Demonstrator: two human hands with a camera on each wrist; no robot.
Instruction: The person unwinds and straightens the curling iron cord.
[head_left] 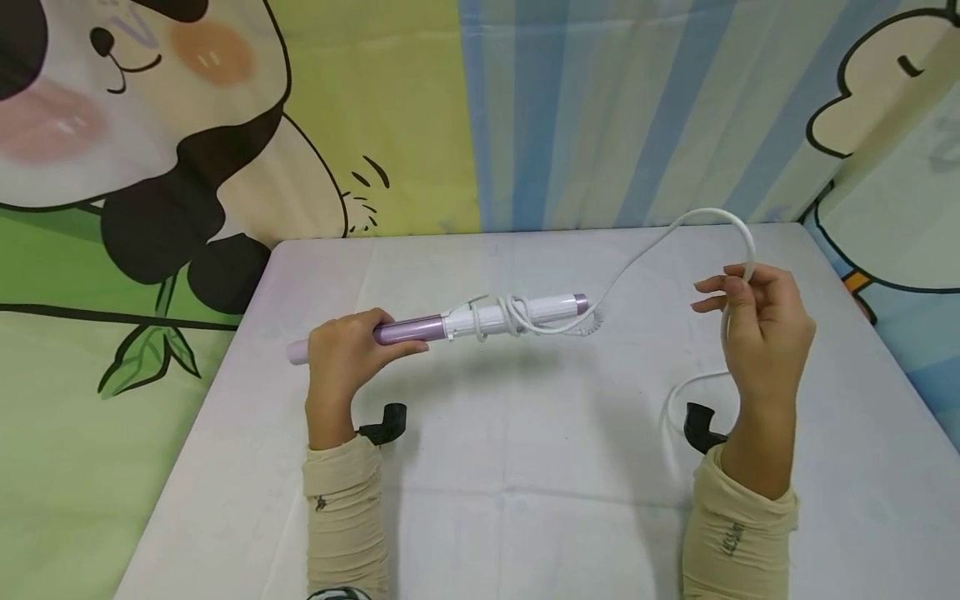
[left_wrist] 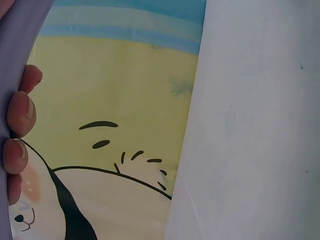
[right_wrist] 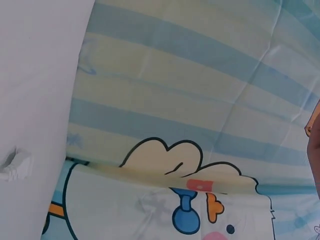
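Note:
My left hand grips a curling iron by its purple barrel, holding it above the table. In the left wrist view, fingertips curl round the purple barrel at the left edge. The iron's white handle points right, with several turns of white cord wound round it. From the handle end the cord arcs up and right to my right hand, which pinches it between thumb and fingers. Below that hand, more cord hangs in a loop, partly hidden behind the wrist. Only a finger's edge shows in the right wrist view.
The white-covered table lies beneath both hands. A printed cloth with cartoon animals and stripes hangs behind and at the sides. Black camera mounts stick out at both wrists. A small whitish shape shows over the table.

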